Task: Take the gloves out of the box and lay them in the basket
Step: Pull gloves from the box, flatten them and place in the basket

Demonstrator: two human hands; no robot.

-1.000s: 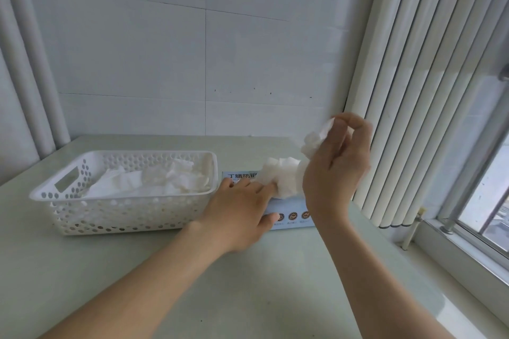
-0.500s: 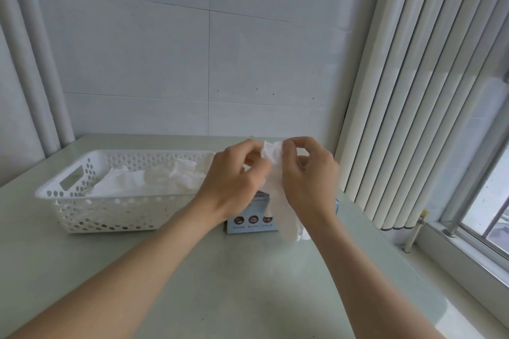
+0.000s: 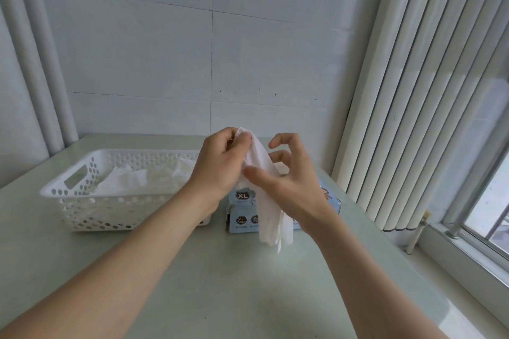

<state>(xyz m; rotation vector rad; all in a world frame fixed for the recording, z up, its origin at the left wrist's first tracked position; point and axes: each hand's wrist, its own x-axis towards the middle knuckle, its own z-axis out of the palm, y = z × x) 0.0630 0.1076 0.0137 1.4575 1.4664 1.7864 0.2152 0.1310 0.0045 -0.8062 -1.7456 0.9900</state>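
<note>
a white glove (image 3: 271, 215) hangs over the counter (image 3: 220, 283) in front of the box (image 3: 242, 212); the left hand (image 3: 220, 165) pinches its top; the right hand (image 3: 289, 187) lays a thumb on it, grip impossible to tell; the basket (image 3: 82, 201) sits left of both hands.

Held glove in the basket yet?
No, the thin white glove hangs from the left hand in front of the blue cardboard box, beside the white perforated basket.
</note>
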